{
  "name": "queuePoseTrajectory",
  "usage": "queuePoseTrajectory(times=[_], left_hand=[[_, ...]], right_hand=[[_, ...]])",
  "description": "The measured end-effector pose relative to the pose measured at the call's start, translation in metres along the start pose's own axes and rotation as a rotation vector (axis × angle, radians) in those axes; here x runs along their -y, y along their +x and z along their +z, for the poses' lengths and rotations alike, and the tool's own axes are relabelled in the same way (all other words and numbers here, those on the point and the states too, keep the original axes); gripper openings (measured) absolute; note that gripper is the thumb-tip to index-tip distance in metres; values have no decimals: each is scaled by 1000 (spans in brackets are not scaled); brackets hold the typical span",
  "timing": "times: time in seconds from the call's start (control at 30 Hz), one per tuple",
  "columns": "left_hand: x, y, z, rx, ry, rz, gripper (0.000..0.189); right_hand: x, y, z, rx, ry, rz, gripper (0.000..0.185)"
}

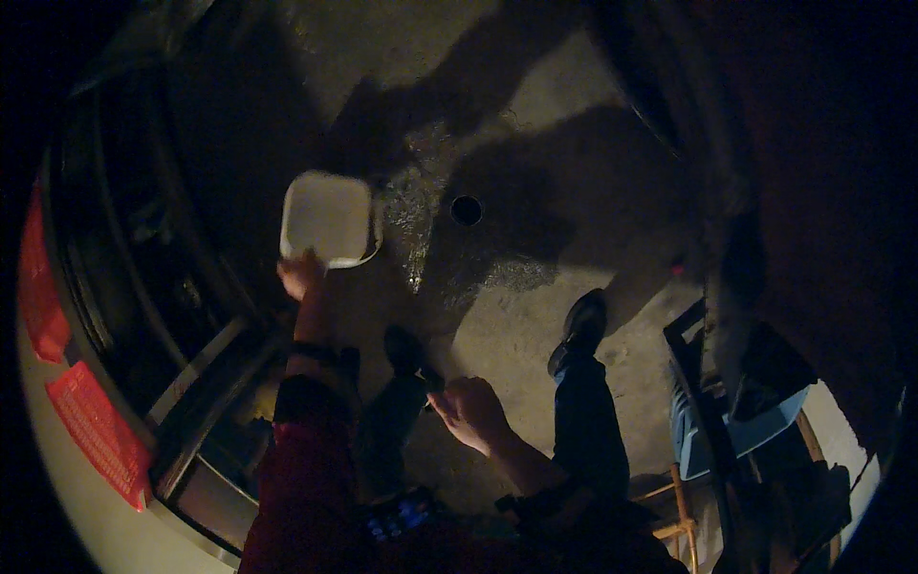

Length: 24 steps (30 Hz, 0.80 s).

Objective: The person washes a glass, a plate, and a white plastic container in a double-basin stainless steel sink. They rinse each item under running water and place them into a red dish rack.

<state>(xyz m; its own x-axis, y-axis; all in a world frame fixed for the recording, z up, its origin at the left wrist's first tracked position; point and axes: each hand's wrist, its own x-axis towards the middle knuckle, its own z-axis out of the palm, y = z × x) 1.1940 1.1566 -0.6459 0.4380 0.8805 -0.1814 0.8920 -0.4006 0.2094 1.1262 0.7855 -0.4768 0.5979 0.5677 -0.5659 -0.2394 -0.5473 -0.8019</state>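
My left hand (pixel 301 274) grips the near rim of a white plastic tub or bucket (pixel 328 217), roughly square with rounded corners, over the dark floor on the left. A thin handle curves along the tub's right side. My right hand (pixel 470 410) is closed on a small dark object (pixel 432 380) between my legs; what it is cannot be told. To the right of the tub, a wet, shiny patch (pixel 412 215) spreads on the concrete floor, beside a round dark hole (pixel 467 210).
Dark shelving or machinery with red printed sheets (pixel 100 434) stands at the left. My shoes (pixel 584 319) are on the floor. At the lower right are a blue plastic bin (pixel 771 430), a black frame and an orange-brown metal frame (pixel 685 520). Much of the scene is in shadow.
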Motion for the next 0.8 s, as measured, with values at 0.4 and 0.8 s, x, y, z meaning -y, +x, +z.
queuePoseTrajectory(times=[0.4, 0.8], left_hand=[[-44, -137, 4, 491, -620, 31, 28], [-405, -255, 214, 1564, -1143, 135, 39]], right_hand=[[-10, -2, -5, -106, 21, 34, 28], [-27, -23, -9, -113, -90, -17, 13]])
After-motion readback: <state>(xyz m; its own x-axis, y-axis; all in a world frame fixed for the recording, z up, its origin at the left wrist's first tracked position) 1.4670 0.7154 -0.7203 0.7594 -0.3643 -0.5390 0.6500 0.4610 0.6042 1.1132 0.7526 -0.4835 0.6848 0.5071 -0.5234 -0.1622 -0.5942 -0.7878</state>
